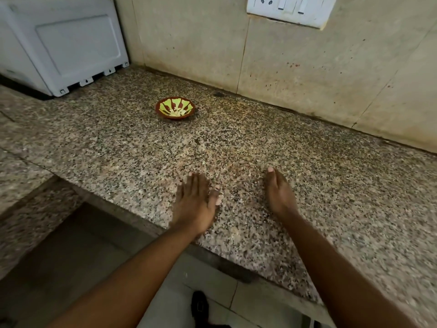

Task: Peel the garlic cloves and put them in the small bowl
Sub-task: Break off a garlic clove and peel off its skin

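Far left: white appliance [59,43] on the granite counter [331,185]. Small bowl [175,108], brown with green pattern, sits centre-far, well apart from both hands; pale peeled garlic cloves [176,112] lie inside. Left hand [195,204] near the counter's near edge, fingers straight, flat, holding nothing. Right hand [280,192] just right of it, fingers extended, edge-on, empty. Switch plate [289,10] on the far wall.

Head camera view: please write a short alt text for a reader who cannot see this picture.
Two bare hands, left and right, lie open and hold nothing on a speckled stone counter. Farther back stands a small red and green bowl with pale garlic pieces inside. A white appliance sits at the far left.
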